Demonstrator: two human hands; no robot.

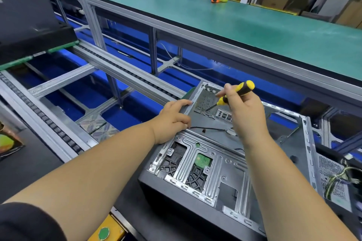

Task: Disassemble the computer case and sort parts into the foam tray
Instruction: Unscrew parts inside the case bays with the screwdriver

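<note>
On the workbench (29, 166): 1 computer case (221, 178), 1 screwdriver (238, 92), 2 hands.

Computer case (225, 178) cut off at btm/right edges; screwdriver (238, 92) tip hidden inside, right hand (244, 109) covers shaft.

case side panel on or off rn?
Off. The computer case lies on its side with the interior exposed: drive bracket and rear I/O cutout are visible from above.

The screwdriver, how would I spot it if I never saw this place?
Find the open grey computer case on the workbench. At its far end, the right hand grips the screwdriver, tip pointing down into the case. Its yellow-and-black handle stands out against all the grey metal.
</note>
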